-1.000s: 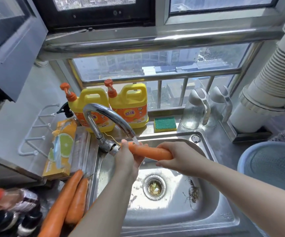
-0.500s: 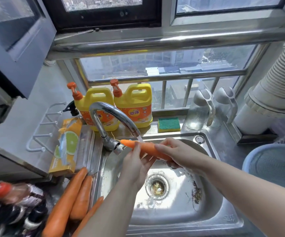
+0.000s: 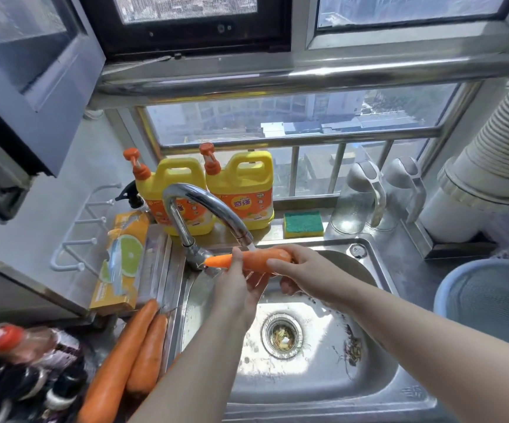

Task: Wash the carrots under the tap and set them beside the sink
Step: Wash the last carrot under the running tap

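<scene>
Left hand [image 3: 237, 290] has slid along the carrot [image 3: 254, 258] under the tap [image 3: 209, 203]; it and the right hand [image 3: 306, 270] both clasp it. Wet, the carrot could slip from the fingers into the sink [image 3: 323, 377] below them.

Longest carrot [image 3: 115, 364] cut by bottom edge; blue basin [image 3: 488, 303] cut by right edge; bottom-left bottles [image 3: 18, 358] blurred.

A green-and-yellow sponge [image 3: 303, 223] lies on the steel ledge. Just left of the sponge stand two yellow jugs [image 3: 241, 190] with orange pumps, and just right of it two glass bottles [image 3: 355, 206]. Farther left lies an orange box [image 3: 119, 267]; far right, a blue basket [image 3: 491, 303].
</scene>
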The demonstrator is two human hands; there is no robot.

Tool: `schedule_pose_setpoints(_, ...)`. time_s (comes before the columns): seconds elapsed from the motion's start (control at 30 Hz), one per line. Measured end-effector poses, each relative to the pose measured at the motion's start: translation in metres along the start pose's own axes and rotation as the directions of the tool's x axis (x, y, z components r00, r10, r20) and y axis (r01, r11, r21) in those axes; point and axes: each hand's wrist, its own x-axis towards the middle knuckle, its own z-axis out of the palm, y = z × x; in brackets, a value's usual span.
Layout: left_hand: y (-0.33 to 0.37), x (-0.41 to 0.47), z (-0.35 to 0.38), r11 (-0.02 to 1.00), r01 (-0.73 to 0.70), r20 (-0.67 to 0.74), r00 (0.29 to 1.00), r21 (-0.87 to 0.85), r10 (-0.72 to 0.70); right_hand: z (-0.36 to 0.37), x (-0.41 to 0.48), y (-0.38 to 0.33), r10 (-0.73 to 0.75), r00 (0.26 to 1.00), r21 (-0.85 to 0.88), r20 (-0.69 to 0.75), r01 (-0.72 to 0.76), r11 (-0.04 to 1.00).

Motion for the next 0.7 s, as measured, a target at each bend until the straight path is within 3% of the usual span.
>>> schedule_pose_setpoints(0.17, -0.01, -0.01, -0.005, 0.998, -0.05, 0.14, 0.989, 0.045, 0.044, -0.001, -0.001, 0.002, -0.002, 1.0, 0.02, 0.018, 0.001, 1.0)
schedule_pose_setpoints(0.23, -0.007, -0.009, -0.006, 0.998, -0.044, 0.106, 0.994, 0.038, 0.039, -0.002, -0.004, 0.004, -0.009, 0.998, -0.011, 0.06, 0.01, 1.0)
schedule_pose_setpoints(0.33, -0.004, -0.008, -0.006, 0.999, 0.031, -0.005, 0.999, -0.035, -0.032, -0.003, -0.006, 0.007, -0.051, 0.995, -0.194, 0.082, 0.066, 0.979)
schedule_pose_setpoints(0.4, -0.005, -0.01, -0.005, 0.999, 0.039, 0.01, 0.999, -0.023, -0.039, -0.006, -0.007, 0.009, -0.071, 0.996, -0.246, 0.062, 0.084, 0.966)
schedule_pose_setpoints(0.57, -0.012, -0.013, -0.003, 0.984, -0.101, 0.183, 0.98, 0.146, 0.074, -0.019, -0.008, 0.011, -0.148, 0.988, -0.241, 0.047, 0.154, 0.958)
schedule_pose_setpoints(0.7, -0.006, -0.012, 0.001, 0.978, -0.132, 0.111, 0.987, 0.161, 0.115, -0.015, -0.01, 0.008, -0.154, 0.987, -0.167, 0.044, 0.159, 0.973)
